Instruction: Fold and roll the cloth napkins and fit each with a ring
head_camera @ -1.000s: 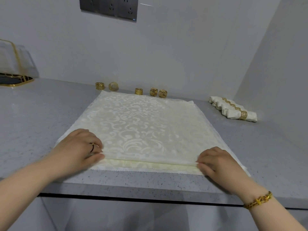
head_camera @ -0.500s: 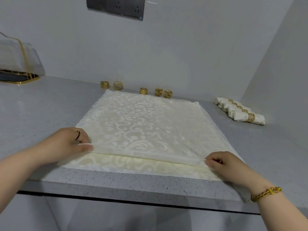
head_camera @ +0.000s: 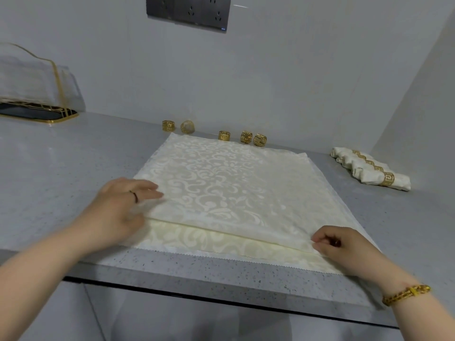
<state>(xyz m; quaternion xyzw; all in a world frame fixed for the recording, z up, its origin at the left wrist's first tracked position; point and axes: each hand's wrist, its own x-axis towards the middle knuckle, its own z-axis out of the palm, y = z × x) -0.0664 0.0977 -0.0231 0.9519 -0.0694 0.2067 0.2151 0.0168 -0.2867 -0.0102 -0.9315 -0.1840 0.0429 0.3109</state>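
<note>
A cream damask napkin (head_camera: 221,183) lies spread on a grey countertop (head_camera: 61,168). The left hand (head_camera: 120,212) presses its near fold with straight fingers; the right hand (head_camera: 342,247) pinches it. This looks like the folding stage, and the next move is likely another even fold.

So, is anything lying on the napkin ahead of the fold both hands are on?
Nothing visible does. Beyond the fold the napkin lies bare to its far edge; the loose rings stand along that edge.

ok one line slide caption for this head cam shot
Left hand presses, right hand pinches the fold of a cream napkin on the grey counter, five gold rings behind.
</note>
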